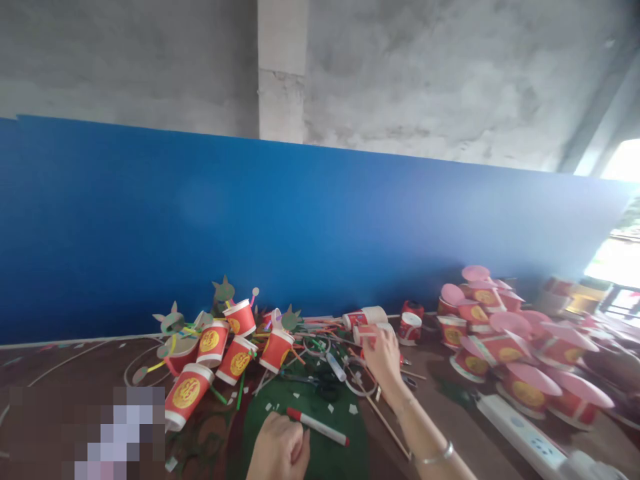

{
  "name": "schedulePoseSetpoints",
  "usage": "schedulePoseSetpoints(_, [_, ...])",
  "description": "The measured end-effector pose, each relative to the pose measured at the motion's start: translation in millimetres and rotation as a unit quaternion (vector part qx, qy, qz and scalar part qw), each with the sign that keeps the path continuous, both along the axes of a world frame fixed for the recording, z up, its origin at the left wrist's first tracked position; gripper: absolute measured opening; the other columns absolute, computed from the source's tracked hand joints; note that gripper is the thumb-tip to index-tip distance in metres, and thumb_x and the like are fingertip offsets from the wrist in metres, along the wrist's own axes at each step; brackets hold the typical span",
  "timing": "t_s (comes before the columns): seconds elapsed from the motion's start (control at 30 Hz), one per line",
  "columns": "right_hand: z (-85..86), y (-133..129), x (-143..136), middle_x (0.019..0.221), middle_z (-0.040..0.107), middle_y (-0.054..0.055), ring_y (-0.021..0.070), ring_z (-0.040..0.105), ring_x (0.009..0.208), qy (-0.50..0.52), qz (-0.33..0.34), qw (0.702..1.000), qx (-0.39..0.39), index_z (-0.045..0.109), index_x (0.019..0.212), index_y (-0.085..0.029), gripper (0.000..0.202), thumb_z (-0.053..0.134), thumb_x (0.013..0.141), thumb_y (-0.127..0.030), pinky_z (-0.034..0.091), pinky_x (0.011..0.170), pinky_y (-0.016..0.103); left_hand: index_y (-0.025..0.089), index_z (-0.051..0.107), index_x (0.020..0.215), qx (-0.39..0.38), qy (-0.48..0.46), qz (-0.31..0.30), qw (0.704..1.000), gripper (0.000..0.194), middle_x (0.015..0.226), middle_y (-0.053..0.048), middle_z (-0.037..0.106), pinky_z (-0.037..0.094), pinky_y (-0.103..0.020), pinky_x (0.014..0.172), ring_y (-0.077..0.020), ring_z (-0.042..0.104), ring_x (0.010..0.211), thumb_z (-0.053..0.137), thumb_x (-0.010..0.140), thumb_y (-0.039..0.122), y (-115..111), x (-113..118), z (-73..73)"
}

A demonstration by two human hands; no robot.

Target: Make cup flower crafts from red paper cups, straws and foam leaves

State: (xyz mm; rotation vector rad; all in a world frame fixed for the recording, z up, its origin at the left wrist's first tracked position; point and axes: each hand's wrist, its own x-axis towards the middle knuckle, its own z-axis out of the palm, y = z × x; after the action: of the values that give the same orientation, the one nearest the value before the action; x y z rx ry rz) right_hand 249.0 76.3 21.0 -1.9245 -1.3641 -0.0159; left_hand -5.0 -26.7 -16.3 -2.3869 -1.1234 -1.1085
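Note:
My left hand [280,445] is closed in a loose fist at the bottom centre, beside a white marker [320,425] with red ends; whether anything is inside it is hidden. Farther forward, my right hand [383,353] reaches over a stack of red and white paper cups [364,333] lying on its side. Its fingers bend down at the cups, and their tips are too unclear to show a grip. Black scissors [325,388] and a white glue tube [335,367] lie between the hands, among paper scraps.
Red cups with gold emblems [187,393] and paper animal heads are piled at the left. Many red cups with pink discs [533,377] crowd the right side, behind a white power strip [520,427]. A blue panel [310,227] stands behind the table.

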Motion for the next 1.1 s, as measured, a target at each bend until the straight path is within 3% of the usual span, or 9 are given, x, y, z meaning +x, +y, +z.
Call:
schedulePoseSetpoints(0.13, [6.7, 26.5, 44.6, 0.107, 0.059, 0.026, 0.0374, 0.052, 0.104, 0.141, -0.093, 0.986, -0.005, 0.054, 0.114, -0.003, 0.054, 0.054, 0.068, -0.031, 0.039, 0.084, 0.046, 0.017, 0.029, 0.047, -0.004, -0.008, -0.003, 1.000, 0.034, 0.042, 0.003, 0.043, 0.028, -0.021, 0.048, -0.0078, 0.043, 0.042, 0.044, 0.077, 0.010, 0.9, 0.3, 1.0])
schedulePoseSetpoints(0.33, [8.3, 25.6, 54.3, 0.062, 0.064, 0.008, 0.0229, 0.060, 0.061, 0.220, -0.014, 0.974, 0.044, 0.065, 0.074, -0.009, 0.033, 0.058, 0.064, -0.040, 0.045, 0.056, 0.030, 0.018, 0.030, 0.047, 0.003, -0.026, -0.007, 1.000, 0.035, 0.041, 0.004, 0.040, 0.031, -0.021, 0.048, -0.0080, 0.043, 0.041, 0.045, 0.078, 0.011, 4.0, -1.4, -3.3])
schedulePoseSetpoints(0.43, [19.5, 14.3, 40.0, 0.065, 0.062, 0.005, 0.0180, 0.056, 0.060, 0.231, -0.002, 0.968, 0.100, 0.063, 0.080, -0.010, 0.038, 0.053, 0.070, -0.045, 0.043, 0.055, 0.026, 0.019, 0.039, 0.053, -0.027, -0.066, 0.021, 0.997, 0.029, 0.048, 0.003, 0.047, 0.037, -0.023, 0.053, -0.0109, 0.050, 0.048, 0.048, 0.081, 0.017, 2.9, -4.0, -0.3])
schedulePoseSetpoints(0.5, [28.6, 0.3, 19.6, 0.065, 0.059, 0.001, 0.0147, 0.052, 0.060, 0.229, 0.015, 0.964, 0.137, 0.062, 0.083, -0.012, 0.038, 0.053, 0.071, -0.047, 0.041, 0.056, 0.023, 0.019, 0.052, 0.073, -0.028, -0.108, 0.045, 0.993, 0.010, 0.067, -0.002, 0.059, 0.043, -0.027, 0.061, -0.0157, 0.058, 0.065, 0.051, 0.081, 0.024, 2.8, -5.5, 2.6])
schedulePoseSetpoints(0.57, [34.1, -20.6, -10.2, 0.061, 0.054, -0.001, 0.0120, 0.046, 0.056, 0.241, 0.133, 0.946, 0.170, 0.060, 0.078, -0.012, 0.033, 0.055, 0.073, -0.045, 0.038, 0.051, 0.021, 0.015, 0.052, 0.104, -0.001, -0.140, 0.074, 0.987, 0.029, 0.094, -0.011, 0.063, 0.046, -0.033, 0.074, -0.0218, 0.060, 0.089, 0.054, 0.080, 0.031, 4.1, -6.2, 3.2])
schedulePoseSetpoints(0.67, [29.9, -59.8, -60.5, 0.055, 0.050, -0.003, 0.0100, 0.041, 0.052, 0.241, 0.296, 0.922, 0.061, 0.057, 0.067, -0.013, 0.029, 0.056, 0.076, -0.041, 0.032, 0.046, 0.018, 0.008, 0.035, 0.129, 0.041, -0.135, 0.118, 0.983, 0.066, 0.121, -0.020, 0.053, 0.042, -0.039, 0.088, -0.0285, 0.049, 0.113, 0.058, 0.076, 0.041, 7.4, -5.5, -2.1])
schedulePoseSetpoints(0.73, [20.4, -83.3, -86.1, 0.059, 0.052, -0.002, 0.0101, 0.043, 0.056, 0.207, 0.392, 0.896, -0.013, 0.059, 0.068, -0.014, 0.027, 0.054, 0.079, -0.038, 0.034, 0.049, 0.018, 0.008, 0.030, 0.133, 0.042, -0.100, 0.121, 0.987, 0.074, 0.123, -0.020, 0.053, 0.041, -0.039, 0.089, -0.0291, 0.049, 0.114, 0.058, 0.075, 0.044, 9.4, -4.9, -7.7])
schedulePoseSetpoints(0.9, [5.4, -107.8, -101.8, 0.059, 0.051, -0.002, 0.0120, 0.045, 0.061, 0.166, 0.407, 0.898, -0.022, 0.057, 0.059, -0.015, 0.029, 0.058, 0.076, -0.039, 0.038, 0.058, 0.020, 0.013, 0.038, 0.128, 0.010, -0.022, 0.059, 0.998, 0.062, 0.107, -0.012, 0.066, 0.042, -0.034, 0.086, -0.0214, 0.064, 0.090, 0.057, 0.076, 0.040, 12.3, -6.4, -14.2])
schedulePoseSetpoints(1.1, [28.7, -86.4, -73.6, 0.064, 0.055, 0.001, 0.0139, 0.047, 0.060, 0.242, 0.342, 0.907, 0.037, 0.058, 0.070, -0.015, 0.034, 0.052, 0.080, -0.047, 0.037, 0.053, 0.021, 0.016, 0.043, 0.122, -0.009, -0.057, 0.079, 0.995, 0.056, 0.105, -0.010, 0.067, 0.043, -0.033, 0.081, -0.0216, 0.065, 0.089, 0.061, 0.073, 0.039, 14.5, -11.2, -10.7])
